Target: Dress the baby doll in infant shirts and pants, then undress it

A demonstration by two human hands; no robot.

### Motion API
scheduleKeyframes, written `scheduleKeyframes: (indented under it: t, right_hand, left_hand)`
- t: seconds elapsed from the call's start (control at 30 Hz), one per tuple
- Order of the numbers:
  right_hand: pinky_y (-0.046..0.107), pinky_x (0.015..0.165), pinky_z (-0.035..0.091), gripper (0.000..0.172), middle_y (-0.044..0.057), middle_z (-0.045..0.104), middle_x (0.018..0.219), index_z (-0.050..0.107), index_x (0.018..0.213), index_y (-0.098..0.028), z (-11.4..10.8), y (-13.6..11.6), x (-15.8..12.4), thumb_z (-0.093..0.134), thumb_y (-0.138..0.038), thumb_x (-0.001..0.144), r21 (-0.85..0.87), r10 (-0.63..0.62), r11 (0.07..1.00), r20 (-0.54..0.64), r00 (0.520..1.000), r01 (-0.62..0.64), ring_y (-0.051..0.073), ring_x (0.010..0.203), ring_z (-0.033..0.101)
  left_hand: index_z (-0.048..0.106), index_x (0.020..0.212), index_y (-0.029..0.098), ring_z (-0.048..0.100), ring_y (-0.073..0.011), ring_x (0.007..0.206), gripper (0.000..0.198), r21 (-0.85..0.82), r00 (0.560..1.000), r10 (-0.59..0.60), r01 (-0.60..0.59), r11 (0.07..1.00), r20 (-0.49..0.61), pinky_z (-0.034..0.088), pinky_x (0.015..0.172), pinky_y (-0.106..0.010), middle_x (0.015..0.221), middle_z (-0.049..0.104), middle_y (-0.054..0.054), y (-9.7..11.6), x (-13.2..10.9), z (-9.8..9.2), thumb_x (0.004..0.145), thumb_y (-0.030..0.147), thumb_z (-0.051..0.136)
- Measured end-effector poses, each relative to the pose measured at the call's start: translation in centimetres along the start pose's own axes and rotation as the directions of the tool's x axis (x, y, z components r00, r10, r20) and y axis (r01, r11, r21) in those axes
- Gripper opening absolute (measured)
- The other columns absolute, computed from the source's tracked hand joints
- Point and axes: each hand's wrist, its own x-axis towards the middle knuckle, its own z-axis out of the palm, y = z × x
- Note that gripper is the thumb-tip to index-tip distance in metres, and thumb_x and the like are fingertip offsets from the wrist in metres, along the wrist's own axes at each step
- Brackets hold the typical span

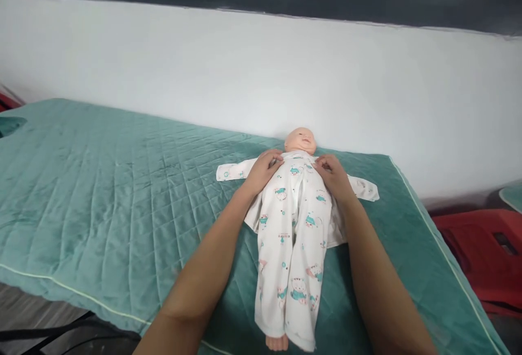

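At lower centre of the frame, white, teal-printed cloth trousers (308, 246), probably light, limp and best held by their top corners, overlie a pink plastic doll (299, 140), my left hand (265, 169) and right hand (333, 174) pinching there.

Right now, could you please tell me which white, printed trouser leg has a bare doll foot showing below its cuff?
The white, printed trouser leg at picture left: bare pinkish toes show below its cuff, while the right-hand leg shows none.

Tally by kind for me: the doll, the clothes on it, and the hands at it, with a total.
Doll: 1
Long-sleeved top: 1
Trousers: 1 pair
Hands: 2, left hand and right hand
Total: 5
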Motion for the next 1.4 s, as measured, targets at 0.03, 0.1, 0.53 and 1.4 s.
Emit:
scheduleKeyframes:
  t: [0.03, 0.1, 0.53, 1.4]
  right_hand:
    - [0.04, 0.09, 0.044, 0.026, 0.006, 0.063, 0.105, 0.057, 0.077, -0.024, -0.1, 0.0, 0.0, 0.063, -0.048, 0.086, -0.008, 0.013, 1.0, 0.023, 1.0, -0.013, 0.024, 0.106, 0.054]
    - [0.04, 0.089, 0.043, 0.026, 0.006, 0.063, 0.112, 0.056, 0.082, -0.024, -0.2, 0.0, 0.1, 0.062, -0.049, 0.086, -0.023, 0.043, 0.999, 0.058, 0.997, -0.042, 0.025, 0.109, 0.053]
    - [0.041, 0.096, 0.042, 0.036, 0.007, 0.06, 0.13, 0.057, 0.075, -0.022, -1.3, -0.5, 0.8, 0.061, -0.057, 0.086, -0.002, 0.143, 0.989, 0.247, 0.958, -0.147, 0.026, 0.119, 0.055]
    - [0.036, 0.078, 0.042, 0.025, 0.002, 0.065, 0.084, 0.06, 0.081, -0.023, 1.3, -0.2, 1.6, 0.059, -0.048, 0.088, -0.167, 0.133, 0.976, -0.058, 0.989, -0.141, 0.02, 0.079, 0.056]
  left_hand:
    - [0.067, 0.093, 0.023, 0.056, -0.024, 0.126, 0.006, -0.016, 1.0, -0.006, 0.006, 1.0, 0.002, 0.037, 0.115, -0.043, 0.129, 0.065, -0.008, -0.1, 0.0, -0.1, 0.09, 0.026, 0.061]
    - [0.066, 0.091, 0.024, 0.053, -0.0254, 0.13, 0.003, -0.024, 1.0, -0.021, 0.021, 0.999, 0.002, 0.034, 0.116, -0.044, 0.131, 0.064, -0.008, -0.4, 0.0, -0.2, 0.088, 0.026, 0.064]
    - [0.057, 0.07, 0.021, 0.052, -0.0297, 0.127, 0.023, 0.185, 0.995, -0.097, 0.093, 0.978, 0.014, 0.019, 0.12, -0.055, 0.128, 0.066, -0.009, -0.6, 0.2, -0.3, 0.087, 0.032, 0.068]
    - [0.046, 0.07, 0.023, 0.062, -0.0232, 0.083, 0.024, 0.209, 0.97, -0.13, 0.173, 0.962, -0.203, 0.043, 0.076, -0.036, 0.086, 0.07, -0.005, -1.5, 0.4, 0.5, 0.093, 0.027, 0.053]
